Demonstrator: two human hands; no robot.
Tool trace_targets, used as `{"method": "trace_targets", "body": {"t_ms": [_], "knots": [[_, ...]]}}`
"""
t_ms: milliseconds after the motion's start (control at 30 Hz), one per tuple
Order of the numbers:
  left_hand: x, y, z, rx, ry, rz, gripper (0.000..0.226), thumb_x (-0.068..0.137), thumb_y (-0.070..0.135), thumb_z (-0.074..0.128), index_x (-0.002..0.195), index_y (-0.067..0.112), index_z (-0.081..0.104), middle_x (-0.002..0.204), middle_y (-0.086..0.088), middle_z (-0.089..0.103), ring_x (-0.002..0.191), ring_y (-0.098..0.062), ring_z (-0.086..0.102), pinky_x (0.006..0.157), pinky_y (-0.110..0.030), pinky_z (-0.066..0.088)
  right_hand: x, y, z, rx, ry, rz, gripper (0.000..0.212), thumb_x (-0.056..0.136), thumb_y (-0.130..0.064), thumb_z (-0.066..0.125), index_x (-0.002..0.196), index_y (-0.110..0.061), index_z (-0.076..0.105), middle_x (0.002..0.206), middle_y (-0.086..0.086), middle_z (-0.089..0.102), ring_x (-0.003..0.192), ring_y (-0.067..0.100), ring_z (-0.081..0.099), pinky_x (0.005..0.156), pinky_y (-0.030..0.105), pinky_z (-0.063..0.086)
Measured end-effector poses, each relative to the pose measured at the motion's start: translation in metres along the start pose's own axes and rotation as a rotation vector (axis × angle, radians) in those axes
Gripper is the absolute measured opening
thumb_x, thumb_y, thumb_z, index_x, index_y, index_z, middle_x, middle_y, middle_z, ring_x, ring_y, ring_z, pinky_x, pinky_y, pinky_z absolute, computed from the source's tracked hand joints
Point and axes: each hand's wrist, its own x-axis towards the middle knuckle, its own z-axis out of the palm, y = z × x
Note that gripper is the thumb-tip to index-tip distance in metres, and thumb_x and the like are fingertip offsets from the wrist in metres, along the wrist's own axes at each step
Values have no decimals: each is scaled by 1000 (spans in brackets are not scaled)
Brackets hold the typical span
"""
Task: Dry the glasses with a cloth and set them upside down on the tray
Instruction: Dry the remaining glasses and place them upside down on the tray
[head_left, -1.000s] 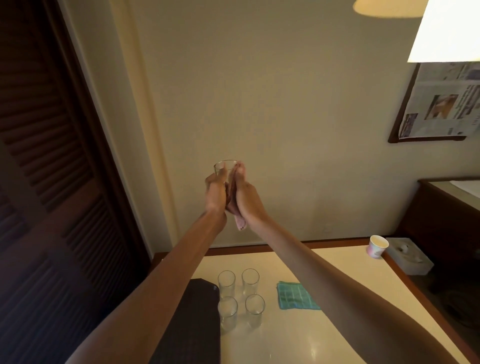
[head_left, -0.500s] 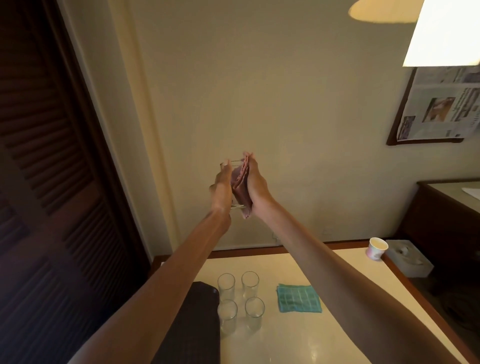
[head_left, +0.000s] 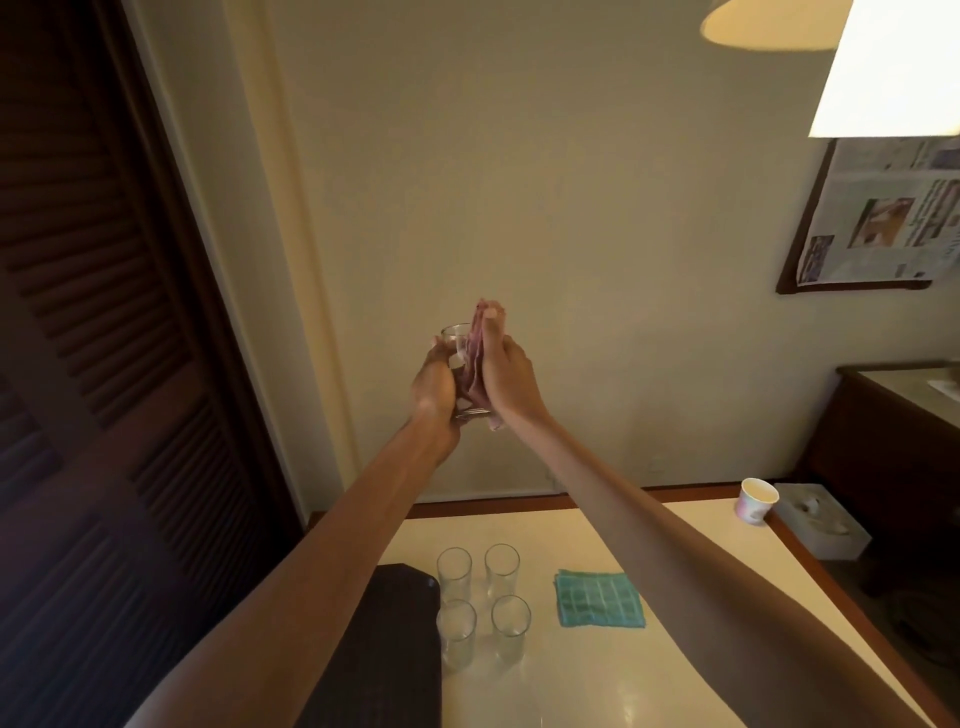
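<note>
- left hand (head_left: 435, 387): raised in front of the wall, well above the bench (head_left: 597, 686). Fingers clenched round the held glass (head_left: 456, 347).
- held glass: upright, rim on top, base showing just below the two hands. It is in the air, not on the tray.
- right hand (head_left: 508, 376): back of the hand faces the camera. It grasps the pink cloth (head_left: 475, 358) and presses it flat against the right side of the held glass, with a fingertip at the cloth's top edge.
- pink cloth: sandwiched between right palm and glass. It sticks up above the rim, and a corner hangs out below the wrist.
- tray (head_left: 387, 644): dark, on the left part of the bench, partly hidden by the left forearm.
- Four more glasses stand on the bench just right of the tray in a two-by-two block: rear-left glass (head_left: 454, 569), rear-right glass (head_left: 502, 564), front-left glass (head_left: 456, 631), front-right glass (head_left: 510, 626). All are upright, mouths up.
- front-left glass sits right at the tray's edge; cannot tell if they touch.
- teal cloth (head_left: 598, 597): folded flat on the bench, right of the glasses and apart from them.
- paper cup (head_left: 757, 500): upright at the far right corner of the bench, with a white box (head_left: 823, 525) just beside it off the bench edge.
- louvred door (head_left: 93, 322) on the left, framed newspaper (head_left: 883, 218) on the wall at right.
</note>
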Motion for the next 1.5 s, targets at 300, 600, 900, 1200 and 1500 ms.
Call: {"method": "trace_targets", "body": {"t_ms": [300,600,900,1200,1500], "knots": [[0,-1,-4,-27,-7,43,63,102,64,40,129,15,68,119,-11,75,112,-28,71,88,-40,60,-23,13,11,-19,-112,-45,66,102,-61,28,118,-4,57,90,9,73,75,11,73,63,23,58],[-3,2,5,-93,-60,-8,55,110,53,30,123,18,70,119,-17,75,110,-35,72,96,-56,57,8,-9,-6,16,-75,-50,68,96,-69,35,105,-10,67,89,5,72,77,17,70,73,36,56],[5,14,-2,-14,97,83,69,94,66,49,119,3,63,93,-13,70,93,-29,74,69,-34,56,-14,-17,11,61,-155,153,65,100,-65,27,91,-11,62,67,3,70,70,19,71,68,32,57],[-5,7,-2,30,-87,137,60,110,52,29,120,14,74,111,-12,78,104,-29,74,91,-50,60,11,-14,4,73,29,-39,69,89,-76,38,107,-15,65,89,0,72,77,13,71,73,30,60],[2,18,5,120,65,255,49,103,54,52,144,26,49,128,-5,58,111,-20,65,82,-31,55,-13,-14,12,243,-108,146,77,96,-73,26,73,-15,69,63,6,71,62,19,72,64,34,57]]}}
